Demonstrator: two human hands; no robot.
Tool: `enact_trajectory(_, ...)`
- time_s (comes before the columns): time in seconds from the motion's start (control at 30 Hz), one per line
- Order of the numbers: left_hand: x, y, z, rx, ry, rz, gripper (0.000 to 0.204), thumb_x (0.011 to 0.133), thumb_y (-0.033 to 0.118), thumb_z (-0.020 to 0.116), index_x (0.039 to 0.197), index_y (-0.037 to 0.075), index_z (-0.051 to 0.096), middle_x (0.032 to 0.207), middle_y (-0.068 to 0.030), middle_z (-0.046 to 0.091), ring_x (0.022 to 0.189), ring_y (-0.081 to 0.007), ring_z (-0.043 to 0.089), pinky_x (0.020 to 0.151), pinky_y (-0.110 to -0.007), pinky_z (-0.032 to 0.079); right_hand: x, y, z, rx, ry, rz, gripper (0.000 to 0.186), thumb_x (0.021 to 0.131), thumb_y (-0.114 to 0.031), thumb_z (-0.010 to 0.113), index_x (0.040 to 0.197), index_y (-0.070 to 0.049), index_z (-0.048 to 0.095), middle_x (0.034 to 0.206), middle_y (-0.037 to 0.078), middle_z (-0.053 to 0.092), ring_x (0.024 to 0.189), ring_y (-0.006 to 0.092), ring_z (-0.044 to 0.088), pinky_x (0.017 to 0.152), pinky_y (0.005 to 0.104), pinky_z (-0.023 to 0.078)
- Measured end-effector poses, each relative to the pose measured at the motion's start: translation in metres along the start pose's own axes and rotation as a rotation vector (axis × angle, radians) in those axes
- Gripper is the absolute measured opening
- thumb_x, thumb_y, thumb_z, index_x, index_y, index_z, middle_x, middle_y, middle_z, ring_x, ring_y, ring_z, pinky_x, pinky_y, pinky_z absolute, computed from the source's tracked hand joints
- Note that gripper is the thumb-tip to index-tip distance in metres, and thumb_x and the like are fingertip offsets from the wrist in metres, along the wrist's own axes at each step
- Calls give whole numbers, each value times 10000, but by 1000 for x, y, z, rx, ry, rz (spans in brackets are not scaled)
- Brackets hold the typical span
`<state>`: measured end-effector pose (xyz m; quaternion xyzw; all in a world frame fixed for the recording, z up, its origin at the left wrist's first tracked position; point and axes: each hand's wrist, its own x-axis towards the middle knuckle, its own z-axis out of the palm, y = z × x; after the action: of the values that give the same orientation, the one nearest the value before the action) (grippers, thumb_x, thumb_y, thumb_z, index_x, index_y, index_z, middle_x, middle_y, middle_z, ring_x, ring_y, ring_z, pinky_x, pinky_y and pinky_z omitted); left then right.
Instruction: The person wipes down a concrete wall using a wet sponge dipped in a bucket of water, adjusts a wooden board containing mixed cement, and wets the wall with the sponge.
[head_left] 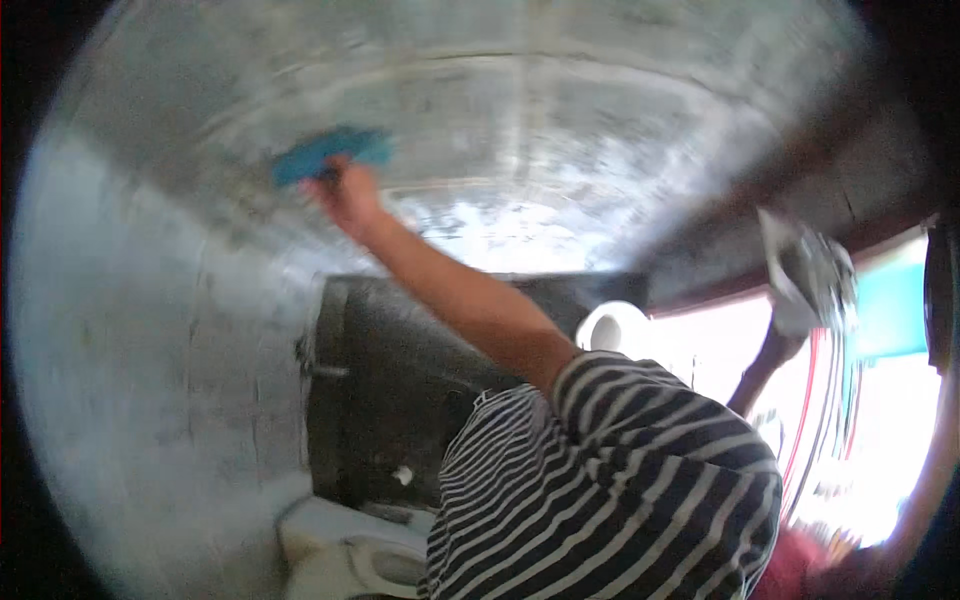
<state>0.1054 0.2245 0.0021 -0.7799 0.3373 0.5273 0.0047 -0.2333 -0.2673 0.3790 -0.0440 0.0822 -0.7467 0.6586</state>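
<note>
My right arm, in a black-and-white striped sleeve, stretches up to the left across the view. At its end my right hand [350, 200] is closed around a flat blue tool [335, 155]. Motion blurs that tool, so its exact kind does not show. It is held at the grey block wall [460, 115], apparently against its surface. My left hand does not show. Beyond the striped shoulder, a dark, backlit hand [783, 345] grips a grey-white flat object [800, 270], also blurred; whose hand it is I cannot tell.
A white toilet-like fixture [385, 565] stands at the lower left, with a small scrap [403, 474] on the dark floor [385, 410]. A pipe or tap [325, 371] juts from the left wall. A white round container [612, 328] sits near the bright doorway. Red clothing [800, 570] shows lower right.
</note>
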Motion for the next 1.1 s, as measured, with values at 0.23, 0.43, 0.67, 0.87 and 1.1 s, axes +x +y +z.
enact_trajectory(0.23,14,101,-76,-713,146,192,265,905,285,514,1006,44,559,801,-53,550,653,-166,521,572,-305,439,64,33,-80,141,259,285,257,902,-144,463,1132,-34,491,1031,182,549,837,321,591,714,388,542)
enact_trajectory(0.43,-34,224,-64,-557,276,512,173,864,211,567,927,51,549,778,-19,537,603,-116,482,515,-271,404,146,-63,-109,-635,173,-325,262,925,-146,458,1143,-4,491,1070,156,539,920,334,567,758,385,539)
enact_trajectory(0.67,48,46,-143,234,26,428,223,866,240,561,957,36,555,815,-42,553,677,-144,503,598,-305,415,31,-4,82,-223,7,-392,235,918,-106,453,1064,77,437,1019,173,507,913,290,561,765,401,546)
enact_trajectory(0.87,125,36,-261,406,-87,423,268,867,265,555,982,23,559,847,-62,566,740,-169,521,670,-333,425,-5,5,-19,-1094,-101,-730,182,881,-84,508,1041,-7,468,1048,126,514,931,275,553,807,428,522)
enact_trajectory(1.1,190,64,-374,44,83,543,320,869,294,549,1012,8,565,885,-85,582,814,-197,542,754,-367,436,-158,109,-184,-603,463,-265,219,869,-76,517,1073,2,509,1089,144,511,944,292,555,835,427,517)
